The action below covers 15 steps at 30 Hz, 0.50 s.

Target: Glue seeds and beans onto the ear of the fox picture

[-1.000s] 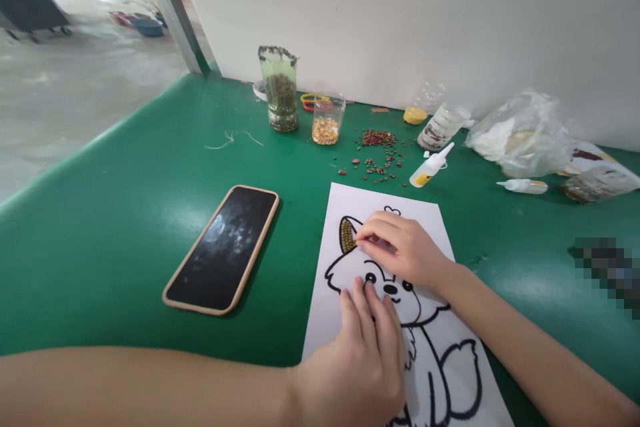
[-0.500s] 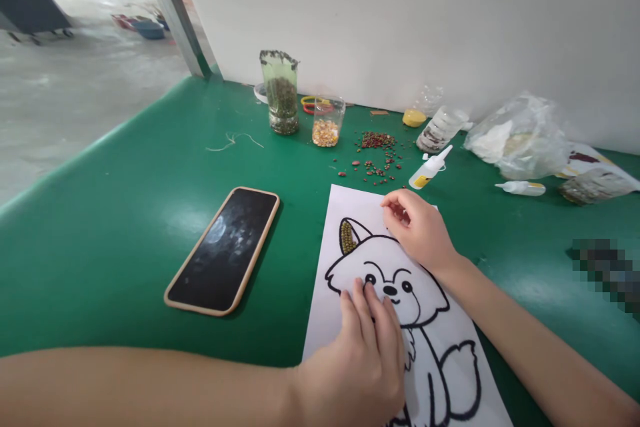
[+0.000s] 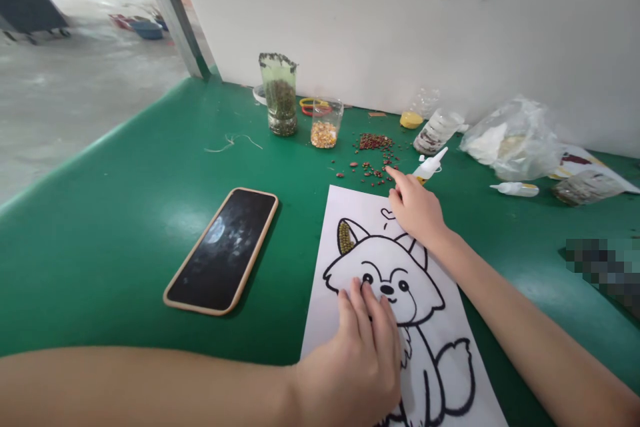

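A white sheet of paper [image 3: 315, 320] with a black-outlined fox drawing lies before me; small green beans [image 3: 345, 238] fill part of the fox's left-hand ear. My left hand [image 3: 357, 353] rests flat on the sheet, fingers stretched over the fox's lower face and chest. Above the sheet's top edge, the index finger of my right hand [image 3: 417, 210] reaches out to loose red beans [image 3: 373, 170], with the thumb apart and nothing seen in its grasp. Behind that hand, a glue bottle [image 3: 433, 163] with a white nozzle is partly hidden.
Left of the sheet lies a phone [image 3: 223, 250]. Farther back stand a green cup of small beans [image 3: 280, 97] and a clear cup of corn kernels [image 3: 326, 127], near a red bean pile [image 3: 375, 141]. A tipped bottle [image 3: 437, 132], plastic bag [image 3: 515, 140] and second glue bottle [image 3: 515, 189] lie right.
My right hand has moved forward from the top of the sheet to the loose red beans, its index finger now extended. It uncovers a heart and the fox's other ear. My left hand stays put.
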Each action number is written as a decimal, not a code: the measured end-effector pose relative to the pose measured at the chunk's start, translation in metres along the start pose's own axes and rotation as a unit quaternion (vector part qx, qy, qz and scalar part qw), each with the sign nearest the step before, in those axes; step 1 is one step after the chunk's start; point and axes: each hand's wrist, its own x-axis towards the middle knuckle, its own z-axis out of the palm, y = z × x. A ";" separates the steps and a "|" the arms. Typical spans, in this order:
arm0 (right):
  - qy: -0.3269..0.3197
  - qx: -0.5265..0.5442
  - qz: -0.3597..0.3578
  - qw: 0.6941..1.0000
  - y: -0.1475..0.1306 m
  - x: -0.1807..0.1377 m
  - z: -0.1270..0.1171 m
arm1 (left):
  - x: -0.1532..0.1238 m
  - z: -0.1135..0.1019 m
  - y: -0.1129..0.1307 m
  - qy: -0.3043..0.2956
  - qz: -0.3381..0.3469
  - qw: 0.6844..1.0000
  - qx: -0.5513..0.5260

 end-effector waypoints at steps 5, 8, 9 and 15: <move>-0.043 -0.077 0.001 0.996 -0.004 0.003 0.000 | 0.000 -0.001 0.001 0.004 -0.004 1.000 -0.002; -0.053 -0.084 -0.002 0.995 -0.004 0.002 -0.001 | 0.001 -0.002 0.002 0.003 -0.006 1.000 -0.004; -0.055 -0.083 -0.001 0.995 -0.004 0.002 -0.001 | 0.001 -0.002 0.002 0.003 -0.005 1.000 -0.004; -0.047 -0.025 0.028 0.998 -0.003 0.003 -0.002 | 0.000 -0.002 0.001 0.003 -0.003 1.000 -0.003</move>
